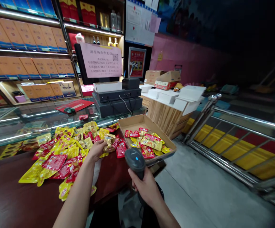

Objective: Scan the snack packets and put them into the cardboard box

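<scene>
My right hand (147, 186) is wrapped round the handle of a dark barcode scanner (135, 160), its head tilted forward and a blue light lit on top. At the edge of the pile, my left hand (98, 149) pinches a gold snack packet (109, 142) between thumb and fingers. A heap of red and yellow snack packets (67, 152) spreads over the counter to the left of that hand. To the right, a shallow cardboard box (169, 151) holds several similar packets. The scanner's head is just in front of the box's near left corner.
Behind the packets stand a glass-topped counter (42, 109), a mouse (69, 110) on a red mat and a dark cash drawer (118, 106). White boxes (167, 96) sit on a wooden cabinet at the back right. A metal railing (246, 120) runs along the right.
</scene>
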`<state>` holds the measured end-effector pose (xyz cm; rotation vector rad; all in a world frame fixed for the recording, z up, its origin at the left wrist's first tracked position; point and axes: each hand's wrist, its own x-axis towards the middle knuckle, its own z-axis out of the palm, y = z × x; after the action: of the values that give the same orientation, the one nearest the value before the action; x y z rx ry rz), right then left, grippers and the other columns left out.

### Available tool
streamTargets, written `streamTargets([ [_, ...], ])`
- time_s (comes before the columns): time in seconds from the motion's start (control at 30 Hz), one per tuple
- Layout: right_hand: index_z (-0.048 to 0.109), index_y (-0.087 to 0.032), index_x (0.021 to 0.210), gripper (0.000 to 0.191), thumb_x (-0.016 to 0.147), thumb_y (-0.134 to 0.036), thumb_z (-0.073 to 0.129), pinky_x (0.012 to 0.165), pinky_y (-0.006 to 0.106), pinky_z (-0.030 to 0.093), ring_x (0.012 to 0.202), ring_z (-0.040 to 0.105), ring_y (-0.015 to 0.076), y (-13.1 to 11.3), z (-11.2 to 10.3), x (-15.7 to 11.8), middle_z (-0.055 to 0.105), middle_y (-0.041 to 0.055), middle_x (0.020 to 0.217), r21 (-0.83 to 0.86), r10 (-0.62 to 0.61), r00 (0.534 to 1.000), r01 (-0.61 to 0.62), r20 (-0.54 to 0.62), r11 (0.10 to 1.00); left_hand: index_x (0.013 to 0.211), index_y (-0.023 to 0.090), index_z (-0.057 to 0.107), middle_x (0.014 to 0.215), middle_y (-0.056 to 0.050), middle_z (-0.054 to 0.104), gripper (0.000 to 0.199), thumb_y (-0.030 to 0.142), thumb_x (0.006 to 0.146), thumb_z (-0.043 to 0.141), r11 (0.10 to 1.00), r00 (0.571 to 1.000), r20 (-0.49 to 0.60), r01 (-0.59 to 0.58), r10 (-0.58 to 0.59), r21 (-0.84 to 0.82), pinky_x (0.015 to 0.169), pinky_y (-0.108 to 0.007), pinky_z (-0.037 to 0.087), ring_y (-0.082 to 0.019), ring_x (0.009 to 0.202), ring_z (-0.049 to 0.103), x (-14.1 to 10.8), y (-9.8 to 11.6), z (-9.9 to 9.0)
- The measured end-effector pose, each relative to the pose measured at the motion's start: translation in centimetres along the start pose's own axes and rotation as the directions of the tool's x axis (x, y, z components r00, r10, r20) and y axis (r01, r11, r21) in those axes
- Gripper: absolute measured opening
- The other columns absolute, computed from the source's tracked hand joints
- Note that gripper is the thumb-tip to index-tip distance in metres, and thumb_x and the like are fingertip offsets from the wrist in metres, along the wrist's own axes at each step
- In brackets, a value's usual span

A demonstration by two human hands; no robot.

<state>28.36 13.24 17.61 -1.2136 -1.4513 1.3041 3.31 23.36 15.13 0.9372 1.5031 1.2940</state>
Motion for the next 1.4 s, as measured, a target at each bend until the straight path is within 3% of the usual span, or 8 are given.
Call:
streamTargets([
  [0.1, 0.058, -0.019, 0.093, 0.035, 0.084, -0.052, 0.063, 0.040, 0.022, 0.041, 0.042, 0.050, 0.0124, -0.4, 0.9, -0.1, 0.054, -0.0039, 0.053, -0.010, -0.018, 0.999, 0.018, 0.028, 1.000, 0.085, 0.017, 0.065, 0.079, -0.005, 0.071, 0.034, 0.034, 0.060, 0.081, 0.974, 0.997, 0.073, 0.029, -0.013, -0.225, 0.067, -0.028, 0.055, -0.017, 0.071, 0.068, -1.3, -0.2, -1.0],
  [0.27, 0.057, -0.019, 0.093, 0.033, 0.084, -0.050, 0.065, 0.039, 0.020, 0.040, 0.042, 0.050, 0.0115, -1.8, 2.3, -0.3, 0.054, -0.0043, 0.053, -0.009, -0.035, 0.997, 0.035, 0.065, 0.999, 0.097, 0.016, 0.065, 0.090, -0.005, 0.074, 0.056, 0.034, 0.050, 0.089, 0.960, 0.999, 0.032, -0.018, 0.028, -0.279, 0.068, -0.026, 0.052, -0.016, 0.074, 0.069, -2.3, -0.3, -0.3],
  [0.37, 0.055, -0.019, 0.095, 0.035, 0.085, -0.052, 0.062, 0.039, 0.019, 0.040, 0.040, 0.050, 0.0108, -2.4, 2.8, 0.0, 0.055, -0.0048, 0.052, 0.003, -0.053, 0.995, 0.053, 0.081, 0.999, 0.096, 0.015, 0.065, 0.088, -0.006, 0.074, 0.058, 0.036, 0.048, 0.090, 0.962, 0.999, 0.035, -0.026, 0.037, -0.273, 0.068, -0.026, 0.051, -0.016, 0.073, 0.068, -2.5, -0.4, 0.6],
  [0.57, 0.054, -0.019, 0.091, 0.035, 0.087, -0.053, 0.059, 0.038, 0.019, 0.042, 0.038, 0.052, 0.0104, -3.1, 3.7, 0.7, 0.057, -0.0045, 0.052, -0.005, -0.094, 0.989, 0.095, 0.114, 0.995, 0.089, 0.014, 0.069, 0.087, -0.006, 0.075, 0.052, 0.047, 0.052, 0.086, 0.965, 0.984, 0.067, -0.150, 0.168, -0.216, 0.076, -0.030, 0.052, -0.021, 0.081, 0.069, -3.4, 0.4, 1.9],
  [0.93, 0.057, -0.019, 0.087, 0.034, 0.089, -0.053, 0.057, 0.038, 0.019, 0.041, 0.037, 0.049, 0.0105, -3.1, 4.4, 0.8, 0.052, -0.0056, 0.047, -0.081, -0.100, 0.987, 0.111, 0.130, 0.991, 0.097, 0.014, 0.073, 0.092, -0.007, 0.076, 0.051, 0.044, 0.057, 0.082, 0.966, 0.972, 0.110, -0.186, 0.208, -0.180, 0.084, -0.037, 0.053, -0.026, 0.087, 0.070, -3.7, 0.6, 1.4],
  [1.1, 0.058, -0.020, 0.085, 0.033, 0.089, -0.052, 0.057, 0.039, 0.020, 0.041, 0.037, 0.049, 0.0108, -3.1, 4.5, 1.0, 0.052, -0.0059, 0.046, -0.069, -0.109, 0.985, 0.119, 0.130, 0.990, 0.100, 0.016, 0.075, 0.101, -0.010, 0.076, 0.041, 0.035, 0.064, 0.077, 0.965, 0.958, 0.121, -0.263, 0.261, 0.001, 0.091, -0.037, 0.052, -0.029, 0.101, 0.067, -3.2, 0.3, 0.9],
  [1.3, 0.055, -0.019, 0.095, 0.035, 0.087, -0.053, 0.059, 0.038, 0.019, 0.043, 0.038, 0.050, 0.0108, -3.2, 4.4, 0.7, 0.053, -0.0068, 0.049, -0.028, -0.064, 0.989, 0.068, 0.137, 0.997, 0.103, 0.013, 0.073, 0.099, -0.009, 0.076, 0.051, 0.041, 0.061, 0.080, 0.969, 0.970, 0.132, -0.181, 0.203, -0.166, 0.082, -0.035, 0.054, -0.026, 0.090, 0.070, -3.9, 0.7, 1.3],
  [1.4, 0.053, -0.018, 0.098, 0.037, 0.085, -0.052, 0.062, 0.038, 0.019, 0.042, 0.039, 0.051, 0.0105, -3.2, 3.5, 0.4, 0.057, -0.0056, 0.053, 0.008, -0.035, 0.992, 0.035, 0.123, 0.999, 0.103, 0.014, 0.072, 0.101, -0.009, 0.076, 0.055, 0.046, 0.058, 0.082, 0.974, 0.975, 0.133, -0.157, 0.180, -0.165, 0.081, -0.034, 0.054, -0.026, 0.092, 0.069, -4.3, 1.3, 1.7],
])
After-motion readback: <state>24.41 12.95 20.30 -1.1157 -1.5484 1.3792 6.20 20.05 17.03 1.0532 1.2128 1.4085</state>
